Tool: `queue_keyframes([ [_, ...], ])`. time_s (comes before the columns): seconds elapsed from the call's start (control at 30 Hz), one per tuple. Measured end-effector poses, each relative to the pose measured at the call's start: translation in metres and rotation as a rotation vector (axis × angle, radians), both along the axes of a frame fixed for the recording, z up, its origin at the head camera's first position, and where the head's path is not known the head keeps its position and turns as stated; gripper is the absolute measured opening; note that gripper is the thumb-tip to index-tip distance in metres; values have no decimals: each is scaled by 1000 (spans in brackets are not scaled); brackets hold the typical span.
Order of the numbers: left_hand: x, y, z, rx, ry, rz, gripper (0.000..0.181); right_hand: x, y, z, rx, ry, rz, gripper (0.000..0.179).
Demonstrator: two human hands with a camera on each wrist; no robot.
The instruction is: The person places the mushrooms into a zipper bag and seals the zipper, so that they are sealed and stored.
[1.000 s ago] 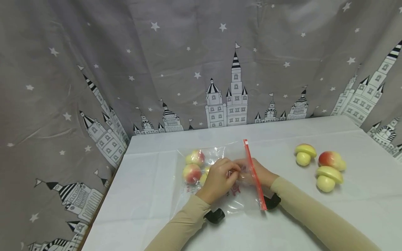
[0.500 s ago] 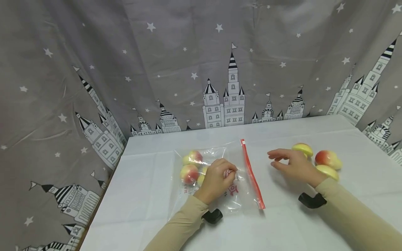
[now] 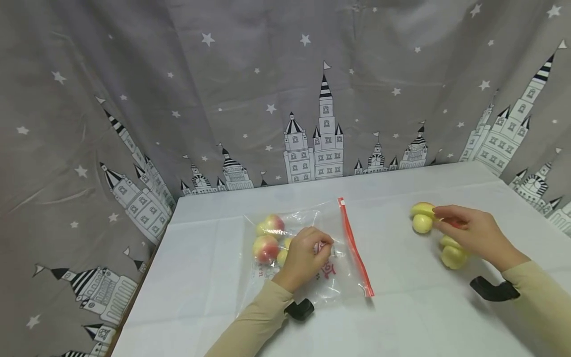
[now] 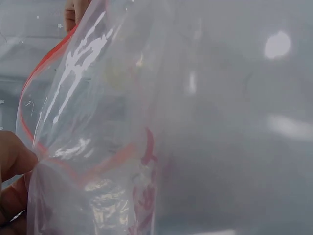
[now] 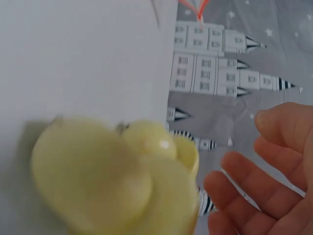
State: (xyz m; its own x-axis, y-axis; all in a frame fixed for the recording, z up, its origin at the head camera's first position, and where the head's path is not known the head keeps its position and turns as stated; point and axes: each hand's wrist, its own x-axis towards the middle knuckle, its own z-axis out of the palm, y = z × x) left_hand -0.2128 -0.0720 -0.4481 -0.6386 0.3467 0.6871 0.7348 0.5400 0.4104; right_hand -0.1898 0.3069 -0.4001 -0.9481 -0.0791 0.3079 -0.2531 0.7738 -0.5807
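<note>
My left hand (image 3: 303,260) pinches the upper sheet of a clear zip bag (image 3: 343,277) lying on the white table. Along the bag's right edge runs a red zip strip (image 3: 355,245). Inside are red-and-yellow round fruits (image 3: 266,249) and a yellow one (image 3: 282,257), partly hidden by my hand. My right hand (image 3: 486,238) hovers over the loose fruits at the right, fingers apart and holding nothing. Its fingertips overlap a long yellow fruit (image 3: 421,209) beside a round one (image 3: 422,224). Another round yellow fruit (image 3: 454,258) lies below; a red one is mostly hidden behind the hand.
A grey curtain (image 3: 223,89) printed with castles and stars hangs behind and left of the table (image 3: 192,277). Black camera mounts sit on both wrists, the left one (image 3: 300,310) close to the bag's front edge.
My right hand has come out of the bag and moved right to the loose fruits. My left hand keeps its grip on the bag, and the head view has turned slightly right.
</note>
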Motion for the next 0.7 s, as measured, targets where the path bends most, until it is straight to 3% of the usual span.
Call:
queue_keyframes([
  [0.27,0,-1,0,14,-2,-1,13,13,25,-7,17,-14,-46,34],
  [0.43,0,0,0,34,-5,-10,14,17,31,-13,91,-42,-77,38],
  [0.7,-1,0,-1,40,2,4,14,17,33,-21,128,-62,-53,44],
])
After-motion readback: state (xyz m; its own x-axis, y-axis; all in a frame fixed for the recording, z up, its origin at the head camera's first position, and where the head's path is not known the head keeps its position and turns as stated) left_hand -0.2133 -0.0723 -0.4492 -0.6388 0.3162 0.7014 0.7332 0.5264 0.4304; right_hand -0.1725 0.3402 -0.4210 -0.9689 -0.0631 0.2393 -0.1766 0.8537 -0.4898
